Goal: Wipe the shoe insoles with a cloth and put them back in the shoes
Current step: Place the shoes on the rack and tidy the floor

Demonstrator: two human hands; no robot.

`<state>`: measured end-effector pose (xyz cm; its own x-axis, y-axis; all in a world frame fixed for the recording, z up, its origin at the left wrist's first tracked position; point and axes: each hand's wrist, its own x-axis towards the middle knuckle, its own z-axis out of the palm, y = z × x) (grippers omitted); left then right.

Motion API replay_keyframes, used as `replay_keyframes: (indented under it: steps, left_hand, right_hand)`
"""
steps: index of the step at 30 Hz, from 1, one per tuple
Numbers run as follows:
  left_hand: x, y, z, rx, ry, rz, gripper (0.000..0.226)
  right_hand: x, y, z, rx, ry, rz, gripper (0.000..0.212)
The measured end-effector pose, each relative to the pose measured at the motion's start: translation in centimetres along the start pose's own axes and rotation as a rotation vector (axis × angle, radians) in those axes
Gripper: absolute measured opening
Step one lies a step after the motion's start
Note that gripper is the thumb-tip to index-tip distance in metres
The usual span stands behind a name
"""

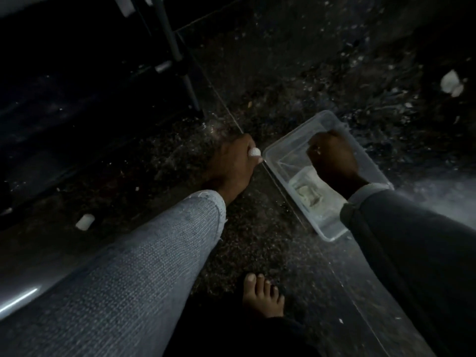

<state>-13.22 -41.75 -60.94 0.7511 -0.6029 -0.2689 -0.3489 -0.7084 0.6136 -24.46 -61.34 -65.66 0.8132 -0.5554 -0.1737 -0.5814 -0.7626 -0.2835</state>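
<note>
The scene is very dark. My right hand (332, 158) is down inside a clear plastic tub (332, 235) on the floor, its fingers curled into a fist round what looks like a pale wet cloth (306, 193) trailing under the wrist. Just left of the tub, my left hand (231, 163) rests low near the floor and pinches a small white round object (254, 152). No shoe or insole can be made out.
A dark metal frame with legs (177, 52) stands at the upper left. White scraps lie on the speckled floor at left (85, 222) and far right (450, 83). My bare foot (262, 295) is at the bottom centre.
</note>
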Motion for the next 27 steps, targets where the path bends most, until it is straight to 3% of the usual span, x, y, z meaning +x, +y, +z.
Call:
replay_keyframes:
  steps: [9, 17, 27]
  left_hand:
    - [2.8, 5.6, 6.4, 0.1, -0.065, 0.138, 0.018]
    - [4.8, 6.5, 9.9, 0.297, -0.101, 0.219, 0.014]
    - [6.3, 7.4, 11.7, 0.362, -0.189, 0.258, 0.013]
  right_hand:
    - [-3.1, 6.0, 0.2, 0.087, -0.107, 0.22, 0.015]
    - [-3.2, 7.7, 1.5, 0.081, -0.184, 0.217, 0.015]
    - [-3.7, 8.7, 2.2, 0.065, -0.185, 0.192, 0.014]
